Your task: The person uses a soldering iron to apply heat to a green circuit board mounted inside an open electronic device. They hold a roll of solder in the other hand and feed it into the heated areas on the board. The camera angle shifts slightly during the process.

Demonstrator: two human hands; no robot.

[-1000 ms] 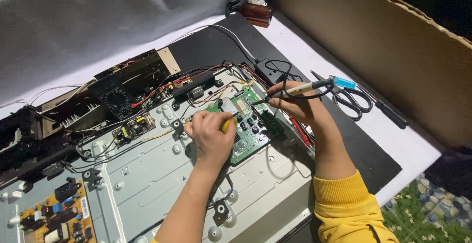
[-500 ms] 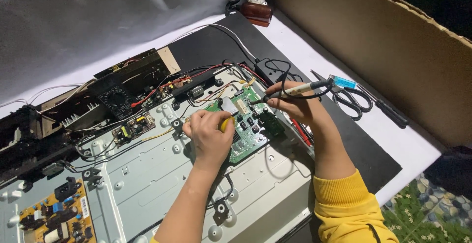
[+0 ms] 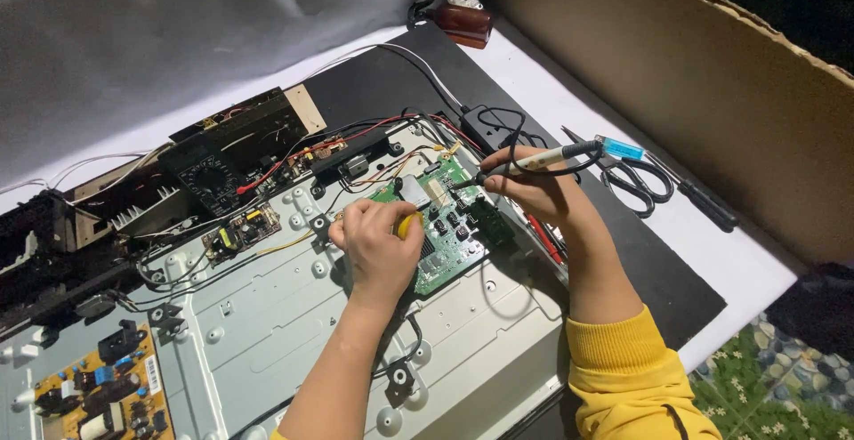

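A green circuit board (image 3: 442, 226) sits screwed onto the grey metal back panel (image 3: 267, 333) of an opened flat-screen set, which lies flat on the table (image 3: 712, 253). Over the board's near-left corner, the person's left hand (image 3: 378, 244) is curled tight around a small yellow-handled tool (image 3: 407, 224), its tip hidden under the fingers. At the board's far-right edge, the right hand (image 3: 534, 189) grips a pen-shaped soldering iron (image 3: 543, 160), cream and black, with its dark tip lowered onto the top of the board and its cord looping behind. Left of the board, a black multimeter (image 3: 209, 177) rests among red and black wires, with a small brown board (image 3: 240, 231) just below it. Farther left again, at the panel's bottom corner, lies an orange power board (image 3: 98, 395). Right of the green board, beyond the iron, black-handled scissors (image 3: 636, 177) and a dark screwdriver (image 3: 703, 201) lie on the white cloth, near a tall cardboard sheet (image 3: 694, 75).
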